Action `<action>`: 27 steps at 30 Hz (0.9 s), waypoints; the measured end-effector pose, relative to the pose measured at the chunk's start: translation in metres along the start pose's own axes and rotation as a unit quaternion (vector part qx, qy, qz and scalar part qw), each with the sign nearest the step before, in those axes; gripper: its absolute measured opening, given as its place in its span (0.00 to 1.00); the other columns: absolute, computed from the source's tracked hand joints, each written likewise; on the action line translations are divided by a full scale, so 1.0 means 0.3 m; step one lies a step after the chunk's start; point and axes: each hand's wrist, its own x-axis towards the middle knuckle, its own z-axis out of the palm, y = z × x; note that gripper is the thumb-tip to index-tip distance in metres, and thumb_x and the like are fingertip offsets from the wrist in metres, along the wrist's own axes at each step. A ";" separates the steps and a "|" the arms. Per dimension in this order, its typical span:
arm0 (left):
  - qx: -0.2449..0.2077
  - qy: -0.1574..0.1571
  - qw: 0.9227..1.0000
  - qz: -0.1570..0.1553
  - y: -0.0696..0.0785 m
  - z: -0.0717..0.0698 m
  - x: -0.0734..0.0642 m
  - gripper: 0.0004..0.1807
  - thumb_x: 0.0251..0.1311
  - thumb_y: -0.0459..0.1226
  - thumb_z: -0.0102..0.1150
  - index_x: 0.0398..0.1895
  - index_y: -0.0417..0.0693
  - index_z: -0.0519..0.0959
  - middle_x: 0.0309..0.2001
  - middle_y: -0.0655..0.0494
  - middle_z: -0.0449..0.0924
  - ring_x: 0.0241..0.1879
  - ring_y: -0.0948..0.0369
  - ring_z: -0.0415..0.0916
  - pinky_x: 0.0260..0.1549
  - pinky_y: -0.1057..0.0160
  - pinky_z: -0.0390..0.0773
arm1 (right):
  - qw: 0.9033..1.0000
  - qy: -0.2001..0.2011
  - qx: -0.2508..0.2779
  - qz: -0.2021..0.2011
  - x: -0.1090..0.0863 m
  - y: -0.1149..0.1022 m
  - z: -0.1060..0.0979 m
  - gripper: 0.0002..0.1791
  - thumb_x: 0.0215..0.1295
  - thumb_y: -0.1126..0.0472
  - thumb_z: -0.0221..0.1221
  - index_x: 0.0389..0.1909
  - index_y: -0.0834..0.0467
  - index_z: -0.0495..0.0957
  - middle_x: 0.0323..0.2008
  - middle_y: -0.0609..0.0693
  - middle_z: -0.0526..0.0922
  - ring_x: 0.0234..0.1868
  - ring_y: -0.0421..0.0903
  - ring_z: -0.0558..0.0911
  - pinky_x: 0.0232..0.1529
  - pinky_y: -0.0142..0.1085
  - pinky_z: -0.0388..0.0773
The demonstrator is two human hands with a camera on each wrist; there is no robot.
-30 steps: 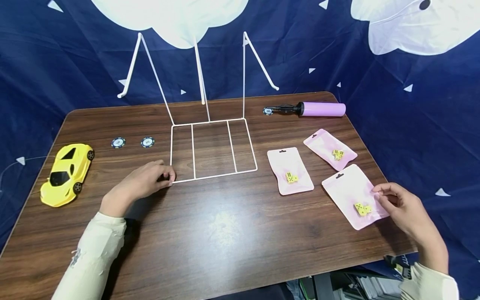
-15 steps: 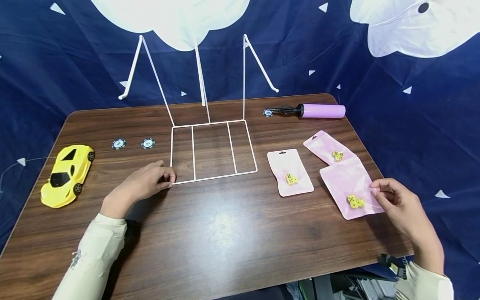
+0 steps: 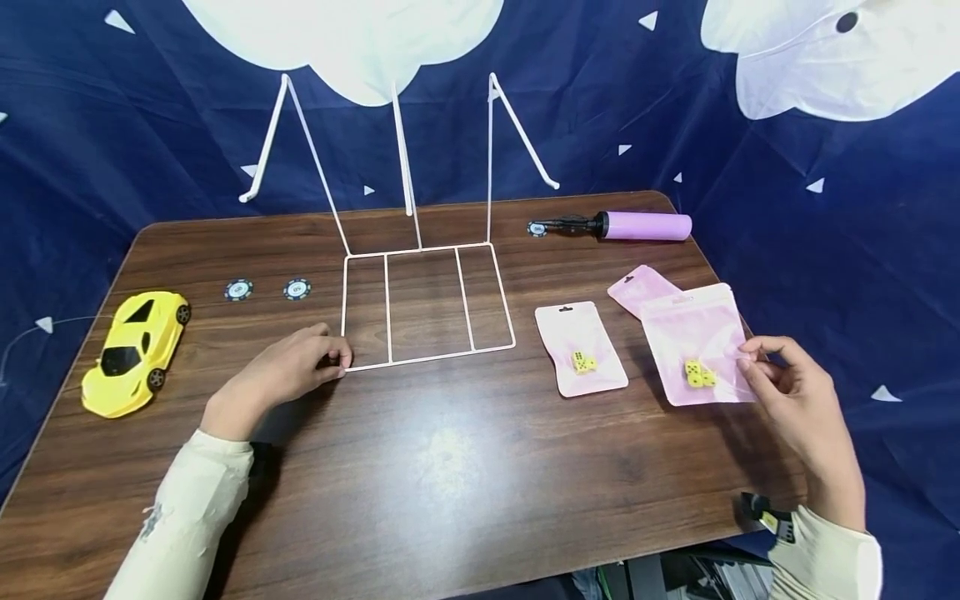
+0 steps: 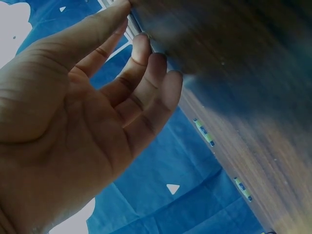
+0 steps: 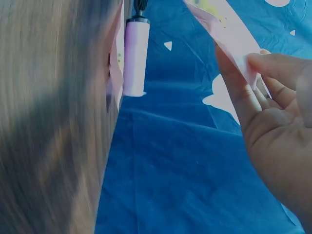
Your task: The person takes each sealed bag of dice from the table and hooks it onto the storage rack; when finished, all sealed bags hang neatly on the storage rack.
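At the right of the frame, my right hand [image 3: 797, 398] is pinching a pink bag [image 3: 686, 337] with yellow dice [image 3: 697, 375], holding it above the surface [image 3: 510, 475]. Left of middle, my left hand [image 3: 288, 367] is pinching a white wire rack [image 3: 387, 308] by its near corner. A yellow car [image 3: 135, 354] is sitting near the left edge. Farther back, at upper right, a purple pump [image 3: 648, 226] is lying down.

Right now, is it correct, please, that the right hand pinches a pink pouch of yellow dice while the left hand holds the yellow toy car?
Not quite: the head view shows the left hand holding a corner of the white wire rack, not the yellow toy car; the rest stands.
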 end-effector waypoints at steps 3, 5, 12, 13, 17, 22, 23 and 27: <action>0.000 0.001 1.000 -0.006 0.003 0.005 -0.010 0.14 0.66 0.28 0.73 0.33 0.54 0.78 0.33 0.55 0.69 0.31 0.58 0.65 0.33 0.55 0.69 | 1.000 0.016 0.023 -0.004 0.014 -0.002 0.028 0.10 0.71 0.83 0.59 0.50 0.73 0.77 0.34 0.36 0.79 0.29 0.28 0.76 0.24 0.23 0.67; 0.001 0.004 1.000 -0.006 0.003 0.008 -0.012 0.14 0.65 0.28 0.73 0.33 0.54 0.78 0.33 0.55 0.70 0.32 0.58 0.66 0.33 0.55 0.70 | 0.998 0.029 0.051 -0.002 0.023 -0.001 0.044 0.10 0.71 0.84 0.58 0.50 0.75 0.77 0.34 0.38 0.78 0.27 0.29 0.76 0.23 0.22 0.66; -0.001 0.012 1.000 -0.003 -0.007 0.008 -0.006 0.15 0.64 0.28 0.74 0.33 0.55 0.78 0.33 0.55 0.70 0.32 0.59 0.65 0.33 0.56 0.69 | 0.993 0.093 0.070 -0.010 0.049 -0.018 0.077 0.10 0.71 0.82 0.59 0.50 0.78 0.77 0.38 0.41 0.80 0.26 0.29 0.76 0.22 0.21 0.66; -0.001 0.011 1.000 -0.003 -0.008 0.008 -0.005 0.15 0.64 0.28 0.74 0.33 0.56 0.77 0.33 0.55 0.70 0.32 0.59 0.65 0.33 0.56 0.69 | 0.992 0.106 0.061 -0.014 0.055 -0.019 0.080 0.10 0.71 0.81 0.59 0.51 0.78 0.77 0.39 0.40 0.80 0.26 0.29 0.76 0.22 0.21 0.66; -0.001 0.007 1.000 -0.001 -0.011 0.004 -0.005 0.15 0.66 0.28 0.74 0.33 0.56 0.78 0.33 0.55 0.70 0.32 0.59 0.66 0.34 0.56 0.70 | 0.977 0.143 0.153 -0.034 0.075 -0.017 0.094 0.11 0.69 0.83 0.58 0.50 0.78 0.80 0.41 0.46 0.80 0.27 0.32 0.77 0.23 0.21 0.65; -0.003 0.005 1.000 0.009 -0.010 -0.001 -0.004 0.12 0.67 0.29 0.72 0.34 0.53 0.79 0.33 0.55 0.70 0.32 0.59 0.66 0.34 0.55 0.69 | 0.938 0.168 0.293 -0.081 0.097 -0.024 0.119 0.12 0.65 0.85 0.59 0.49 0.80 0.80 0.38 0.51 0.81 0.23 0.35 0.75 0.21 0.20 0.65; -0.002 0.007 1.000 0.011 -0.010 -0.001 -0.004 0.12 0.67 0.29 0.72 0.34 0.53 0.79 0.33 0.55 0.70 0.32 0.59 0.65 0.34 0.55 0.69 | 0.934 0.172 0.300 -0.088 0.102 -0.027 0.125 0.12 0.65 0.85 0.60 0.49 0.81 0.79 0.38 0.51 0.82 0.22 0.35 0.74 0.21 0.20 0.65; -0.006 0.006 1.000 0.008 -0.009 0.002 -0.005 0.12 0.67 0.29 0.73 0.34 0.54 0.78 0.34 0.55 0.70 0.32 0.59 0.66 0.34 0.55 0.69 | 0.936 0.179 0.287 -0.097 0.117 -0.035 0.147 0.13 0.65 0.84 0.61 0.50 0.81 0.79 0.38 0.50 0.82 0.20 0.34 0.71 0.20 0.20 0.63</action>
